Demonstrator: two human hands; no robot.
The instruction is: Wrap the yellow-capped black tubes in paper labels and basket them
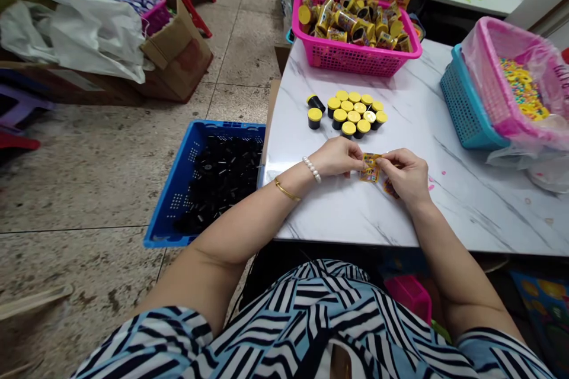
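Between both hands is a small yellow printed label (370,168), held just above the white marbled table. My left hand (340,157), with a pearl bracelet at its wrist, pinches the label's left edge. On the other side, the fingertips of my right hand (405,174) grip its upper right edge. Beneath my right hand shows a dark orange printed piece (390,188), mostly covered by the fingers. Past my hands stands a cluster of small black cups with yellow lids (353,117). One lidded cup (316,102) at their left lies tilted.
A pink basket (355,59) of labelled cups stands at the table's back. On the right, a pink basket (489,80) with colourful small pieces sits in a teal basket (466,106). At left, below table height, is a blue crate (171,189) of black cups. Pink bits lie near my right hand.
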